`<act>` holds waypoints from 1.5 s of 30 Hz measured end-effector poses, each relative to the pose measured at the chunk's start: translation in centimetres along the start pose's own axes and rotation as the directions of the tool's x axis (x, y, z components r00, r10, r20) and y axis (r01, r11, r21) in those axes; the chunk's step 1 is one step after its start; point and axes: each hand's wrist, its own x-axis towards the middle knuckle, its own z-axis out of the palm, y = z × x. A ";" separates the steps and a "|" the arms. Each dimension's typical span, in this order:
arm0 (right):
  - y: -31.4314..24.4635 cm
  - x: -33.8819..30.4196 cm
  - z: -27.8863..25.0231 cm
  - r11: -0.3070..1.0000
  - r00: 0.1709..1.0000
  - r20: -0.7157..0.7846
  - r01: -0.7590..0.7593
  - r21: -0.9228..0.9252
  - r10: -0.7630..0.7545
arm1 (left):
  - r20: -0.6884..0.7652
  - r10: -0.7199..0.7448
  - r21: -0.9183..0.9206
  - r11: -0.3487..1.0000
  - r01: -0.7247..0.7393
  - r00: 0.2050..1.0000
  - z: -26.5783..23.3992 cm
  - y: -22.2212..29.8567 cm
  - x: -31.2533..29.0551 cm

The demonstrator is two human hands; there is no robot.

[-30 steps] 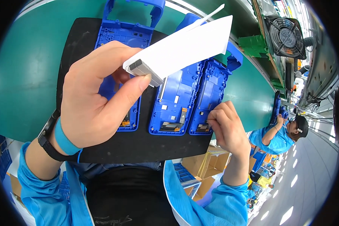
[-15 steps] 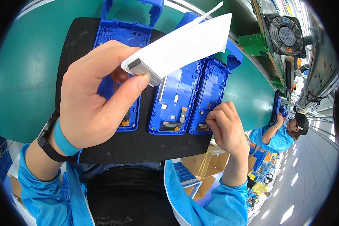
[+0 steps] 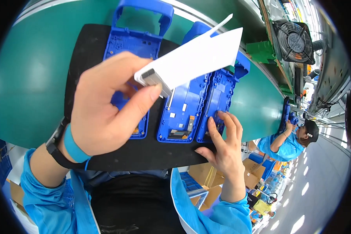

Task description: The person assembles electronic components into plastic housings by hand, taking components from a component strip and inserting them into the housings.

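My left hand pinches a white backing sheet between thumb and fingers. Dark grey strips sit along the sheet's near end, beside the thumb. Below it, blue plastic housings lie on a black mat. My right hand has its fingers apart, with the fingertips on the lower part of the rightmost housing. The middle housing shows small white pads and an orange-ended flat cable. Another housing, with a handle frame, is partly hidden behind my left hand.
A green tabletop extends around the mat. At the right stand a fan and green-taped shelving. A co-worker in blue handles blue parts farther along. Cardboard boxes are below the table's near edge.
My right hand has gone from pinched fingers to spread fingers resting on the rightmost housing. The sheet in my left hand appears slightly lower and farther right, as the whole view has shifted a little.
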 end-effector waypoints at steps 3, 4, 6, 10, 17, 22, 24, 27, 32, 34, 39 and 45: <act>-0.5 -0.3 -0.6 0.990 0.981 -0.193 -0.001 0.142 0.029 | 0.024 -0.091 -0.113 0.989 0.093 0.996 0.3 0.7 0.0; -0.9 0.5 -0.7 0.976 0.948 -0.314 0.029 0.216 0.042 | 0.038 -0.107 -0.162 0.980 0.112 0.993 0.5 0.8 0.1; -2.5 1.9 -1.0 0.915 0.896 -0.431 0.083 0.395 0.104 | 0.072 -0.167 -0.247 0.952 0.180 0.983 0.8 1.0 -0.1; -4.6 6.0 -1.0 0.885 0.854 -0.512 0.162 0.436 0.096 | 0.154 -0.211 -0.354 0.900 0.254 0.965 0.4 0.7 -0.1; -5.3 7.7 -0.3 0.859 0.815 -0.570 0.216 0.463 0.103 | 0.160 -0.233 -0.562 0.777 0.283 0.959 0.9 0.8 -0.1; -5.5 8.0 0.2 0.866 0.833 -0.548 0.224 0.447 0.068 | 0.212 -0.233 -0.527 0.791 0.311 0.949 0.4 0.7 -0.1; -5.6 8.1 0.3 0.866 0.840 -0.539 0.222 0.448 0.063 | 0.223 -0.249 -0.522 0.786 0.331 0.943 0.4 0.9 0.0; -5.6 8.2 0.6 0.872 0.857 -0.512 0.205 0.445 0.060 | 0.187 -0.249 -0.549 0.776 0.311 0.950 0.5 1.2 0.0; -5.7 8.3 1.2 0.864 0.835 -0.550 0.252 0.436 0.034 | 0.225 -0.295 -0.554 0.745 0.371 0.929 0.2 1.1 0.2; -5.6 8.2 1.1 0.818 0.829 -0.556 0.278 0.503 0.059 | 0.216 -0.327 -0.592 0.706 0.390 0.920 0.2 1.2 0.4; -4.2 7.7 -0.3 0.776 0.893 -0.450 0.263 0.573 0.030 | -0.093 -0.390 -0.651 0.720 0.240 0.916 -0.7 0.3 1.1; -3.2 8.5 -0.8 0.856 0.987 -0.092 0.157 0.493 -0.128 | -0.161 -0.259 -0.483 0.862 0.153 0.952 -0.2 0.5 0.5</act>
